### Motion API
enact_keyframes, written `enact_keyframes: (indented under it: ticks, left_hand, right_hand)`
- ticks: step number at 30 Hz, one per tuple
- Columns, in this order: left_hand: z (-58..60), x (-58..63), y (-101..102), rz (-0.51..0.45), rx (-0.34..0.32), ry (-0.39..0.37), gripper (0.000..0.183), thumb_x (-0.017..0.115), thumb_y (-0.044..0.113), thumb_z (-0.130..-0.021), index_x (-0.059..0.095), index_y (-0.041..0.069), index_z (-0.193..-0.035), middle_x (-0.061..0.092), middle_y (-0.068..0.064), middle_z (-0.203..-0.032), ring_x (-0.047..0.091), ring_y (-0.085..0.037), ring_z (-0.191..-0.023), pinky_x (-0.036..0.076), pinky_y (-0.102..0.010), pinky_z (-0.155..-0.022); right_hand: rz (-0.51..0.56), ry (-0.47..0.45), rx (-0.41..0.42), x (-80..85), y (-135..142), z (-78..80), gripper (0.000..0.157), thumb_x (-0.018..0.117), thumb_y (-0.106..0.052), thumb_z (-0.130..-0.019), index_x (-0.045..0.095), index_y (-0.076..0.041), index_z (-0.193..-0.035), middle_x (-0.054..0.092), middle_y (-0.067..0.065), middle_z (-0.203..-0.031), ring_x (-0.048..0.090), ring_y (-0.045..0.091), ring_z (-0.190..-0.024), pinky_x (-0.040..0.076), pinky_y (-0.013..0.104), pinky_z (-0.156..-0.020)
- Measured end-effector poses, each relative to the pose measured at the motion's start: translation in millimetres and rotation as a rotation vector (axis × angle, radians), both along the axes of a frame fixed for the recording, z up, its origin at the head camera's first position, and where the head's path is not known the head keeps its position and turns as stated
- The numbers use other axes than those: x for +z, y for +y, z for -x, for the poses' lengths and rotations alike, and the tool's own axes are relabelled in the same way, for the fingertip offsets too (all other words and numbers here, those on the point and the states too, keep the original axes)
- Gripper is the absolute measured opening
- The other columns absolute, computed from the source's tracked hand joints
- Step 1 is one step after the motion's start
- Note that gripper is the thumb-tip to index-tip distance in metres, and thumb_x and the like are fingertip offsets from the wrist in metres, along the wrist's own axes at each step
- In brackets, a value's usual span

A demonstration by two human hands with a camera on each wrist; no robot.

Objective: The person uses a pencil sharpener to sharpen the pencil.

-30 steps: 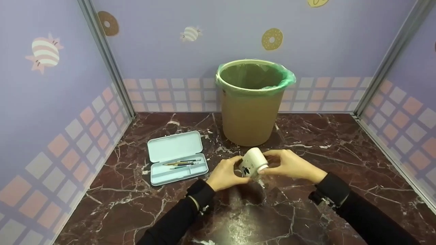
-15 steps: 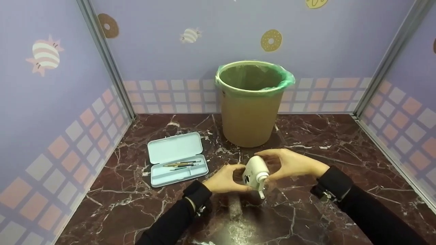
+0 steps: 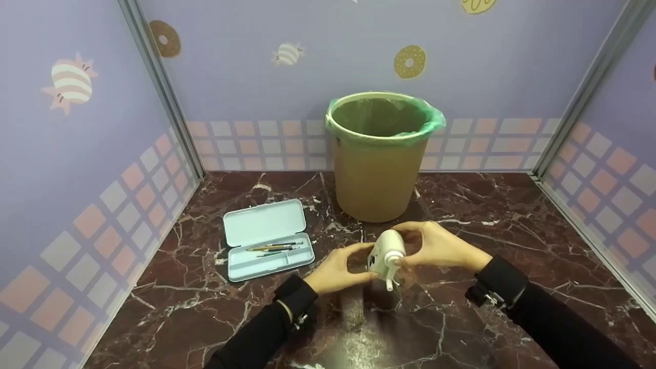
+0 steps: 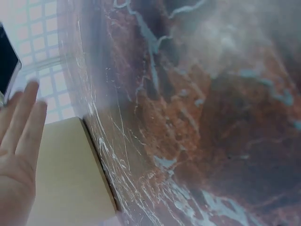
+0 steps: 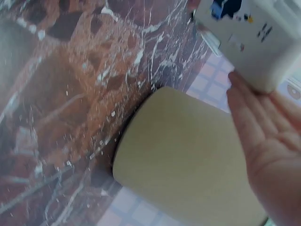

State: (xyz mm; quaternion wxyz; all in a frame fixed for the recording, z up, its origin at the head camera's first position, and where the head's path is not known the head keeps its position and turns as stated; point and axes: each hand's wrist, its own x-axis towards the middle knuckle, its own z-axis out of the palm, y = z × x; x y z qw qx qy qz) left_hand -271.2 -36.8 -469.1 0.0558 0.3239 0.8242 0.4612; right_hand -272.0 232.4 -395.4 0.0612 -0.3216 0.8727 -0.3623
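Note:
A white crank pencil sharpener (image 3: 385, 248) with a rounded top is held between both hands in the head view. Its crank (image 3: 390, 277) faces the wearer and points down. My left hand (image 3: 334, 272) grips its left side between thumb and fingers. From the right, my right hand (image 3: 436, 249) holds it, thumb at the round hub of the crank and fingers behind the top. Dark printed figures mark the sharpener's side (image 5: 244, 37) in the right wrist view. The left wrist view shows the left hand's fingers (image 4: 23, 125) but not the sharpener.
Behind the hands stands a tan bin (image 3: 378, 179) with a green liner (image 3: 433, 120). To the left lies an opened light-blue pencil case (image 3: 264, 224) holding several pencils (image 3: 274, 248). Patterned panels (image 3: 230, 77) enclose the dark marbled table (image 3: 476, 328) on three sides.
The sharpener has turned in the hands, bringing its crank end toward the wearer. The right thumb lifted off the hub a little, then returned to it. Bin and pencil case have stayed put.

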Motion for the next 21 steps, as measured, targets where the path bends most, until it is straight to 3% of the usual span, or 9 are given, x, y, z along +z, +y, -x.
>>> enact_keyframes:
  ticks: [5, 8, 11, 17, 21]
  left_hand:
    - [-7.2, -0.4, 3, 0.059, 0.088, 0.2, 0.077, 0.085, 0.033, -0.082, 0.052, 0.01, -0.148, 0.066, -0.01, -0.14, 0.067, -0.03, -0.124, 0.051, -0.044, -0.109]
    - [-11.8, 0.0, 8, 0.123, 0.179, 0.325, 0.077, 0.088, 0.034, -0.078, 0.057, 0.012, -0.144, 0.067, -0.007, -0.137, 0.068, -0.027, -0.121, 0.054, -0.041, -0.105]
    - [-14.9, -0.1, 14, 0.163, 0.256, 0.4, 0.073, 0.089, 0.037, -0.076, 0.061, 0.012, -0.138, 0.07, -0.005, -0.131, 0.07, -0.022, -0.116, 0.056, -0.037, -0.101]
    - [-17.3, -0.9, 28, 0.218, 0.337, 0.446, 0.066, 0.088, 0.042, -0.075, 0.066, 0.011, -0.129, 0.075, -0.004, -0.122, 0.074, -0.02, -0.106, 0.059, -0.034, -0.093]
    - [-14.4, -1.1, 36, 0.24, 0.381, 0.409, 0.058, 0.088, 0.038, -0.075, 0.069, 0.013, -0.124, 0.077, -0.005, -0.115, 0.076, -0.021, -0.098, 0.06, -0.034, -0.087]
  right_hand:
    - [0.021, -0.011, -0.14, -3.0, -1, -0.3, 0.064, 0.081, -0.035, -0.085, 0.061, 0.002, -0.134, 0.074, 0.017, -0.12, 0.075, 0.027, -0.105, 0.061, 0.036, -0.088]
    - [0.02, -0.008, -0.238, -3.3, -3, -0.6, 0.058, 0.08, -0.038, -0.086, 0.067, 0.0, -0.127, 0.077, 0.016, -0.113, 0.076, 0.026, -0.1, 0.059, 0.03, -0.082]
    - [-0.005, 0.002, -0.331, -3.1, -7, -1.6, 0.055, 0.079, -0.042, -0.086, 0.071, 0.001, -0.119, 0.079, 0.016, -0.106, 0.076, 0.024, -0.094, 0.058, 0.03, -0.079]
    - [-0.095, 0.064, -0.47, -3.1, -15, -1.6, 0.051, 0.078, -0.052, -0.083, 0.077, -0.003, -0.096, 0.076, 0.007, -0.08, 0.06, 0.012, -0.062, 0.047, 0.028, -0.06]
    - [-0.129, 0.095, -0.518, -4.2, -20, -0.4, 0.051, 0.079, -0.056, -0.079, 0.074, -0.005, -0.083, 0.068, 0.003, -0.068, 0.052, 0.013, -0.054, 0.04, 0.027, -0.054]
